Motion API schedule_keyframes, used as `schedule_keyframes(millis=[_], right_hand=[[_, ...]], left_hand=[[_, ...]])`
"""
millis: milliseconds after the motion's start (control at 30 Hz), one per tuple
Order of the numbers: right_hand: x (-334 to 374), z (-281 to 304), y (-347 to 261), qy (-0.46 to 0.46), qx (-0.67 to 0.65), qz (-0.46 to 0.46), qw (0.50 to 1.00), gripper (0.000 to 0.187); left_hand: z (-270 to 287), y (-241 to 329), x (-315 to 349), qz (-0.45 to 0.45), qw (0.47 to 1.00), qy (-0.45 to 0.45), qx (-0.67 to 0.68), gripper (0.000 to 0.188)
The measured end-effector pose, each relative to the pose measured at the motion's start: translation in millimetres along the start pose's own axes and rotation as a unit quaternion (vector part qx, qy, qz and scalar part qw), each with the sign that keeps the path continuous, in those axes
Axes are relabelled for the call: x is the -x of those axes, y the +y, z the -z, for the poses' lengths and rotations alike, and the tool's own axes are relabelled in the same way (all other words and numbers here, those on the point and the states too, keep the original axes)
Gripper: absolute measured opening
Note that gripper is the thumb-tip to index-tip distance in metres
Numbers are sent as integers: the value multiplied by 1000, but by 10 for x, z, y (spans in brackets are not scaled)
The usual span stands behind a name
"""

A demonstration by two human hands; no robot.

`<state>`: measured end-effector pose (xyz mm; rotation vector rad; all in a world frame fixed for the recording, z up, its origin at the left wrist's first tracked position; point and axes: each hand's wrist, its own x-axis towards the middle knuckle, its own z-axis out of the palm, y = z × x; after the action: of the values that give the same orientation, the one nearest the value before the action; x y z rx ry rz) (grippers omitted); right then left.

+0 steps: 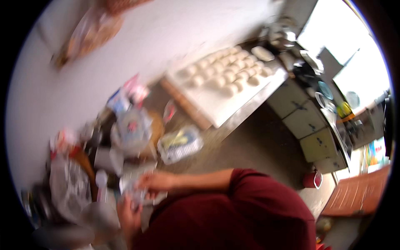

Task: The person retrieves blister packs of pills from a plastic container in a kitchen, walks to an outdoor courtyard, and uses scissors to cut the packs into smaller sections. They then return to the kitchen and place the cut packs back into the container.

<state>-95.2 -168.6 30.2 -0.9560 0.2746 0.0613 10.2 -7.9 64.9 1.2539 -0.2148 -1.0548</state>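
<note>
My right hand reaches in from the right, and my left hand is just below and to the left of it. Both hands are closed on a crumpled, see-through plastic piece between them. Blur hides whether it is a bag or a wrapper. A white sheet or box lies just beyond the hands, next to a bottle with a white cap. To the upper right of my right hand is a clear plastic tray with yellow-green pieces in it.
Rows of pale dough pieces lie on a white board at the back. Bags, a lidded tub and jars crowd the left. Cabinets and a red bucket stand at right.
</note>
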Motion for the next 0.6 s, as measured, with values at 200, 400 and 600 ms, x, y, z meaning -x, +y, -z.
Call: schedule_keyframes(millis=[200,400,600], right_hand=[[210,121,5,1,-148,56,987,40],[257,129,67,-24,-226,56,972,33],[325,111,-33,-22,-251,50,966,33]], left_hand=[[-422,95,52,-10,1000,9,-5,30],[-382,56,108,-25,999,-30,18,31],[-409,71,137,-8,997,-77,28,32]])
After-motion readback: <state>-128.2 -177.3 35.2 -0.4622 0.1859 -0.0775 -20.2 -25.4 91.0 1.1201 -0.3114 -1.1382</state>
